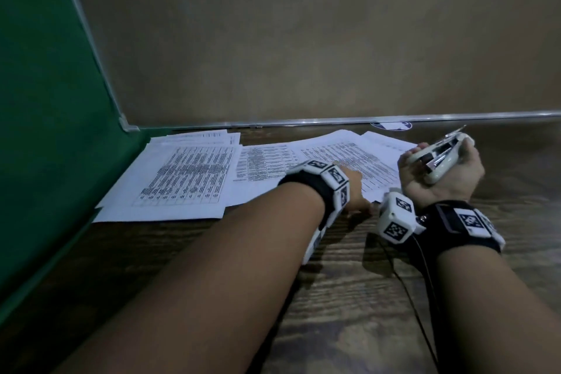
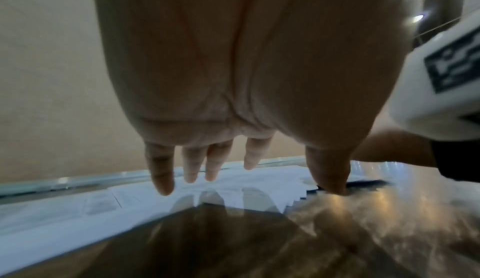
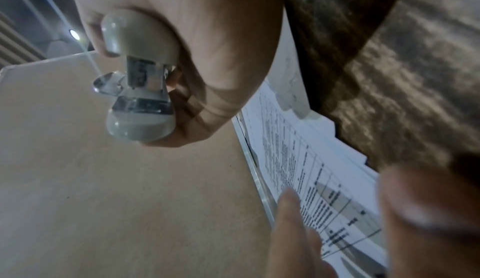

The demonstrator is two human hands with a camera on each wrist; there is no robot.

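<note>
Stapler (image 1: 437, 158) lies in the upturned right hand (image 1: 441, 182), at the right end of the papers (image 1: 188, 179) fanned across the wooden table (image 1: 349, 297). From the right wrist we see fingers curled round its body. The left hand (image 1: 353, 188) rests on the sheets. Only its wrist view shows us fingers (image 2: 161, 171) straight and slightly spread, thumb tip on the table.

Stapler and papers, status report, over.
Left hand open over fanned sheets, thumb at their corner. Right hand grips stapler, clear of the paper. Nothing else on the sheets.
</note>
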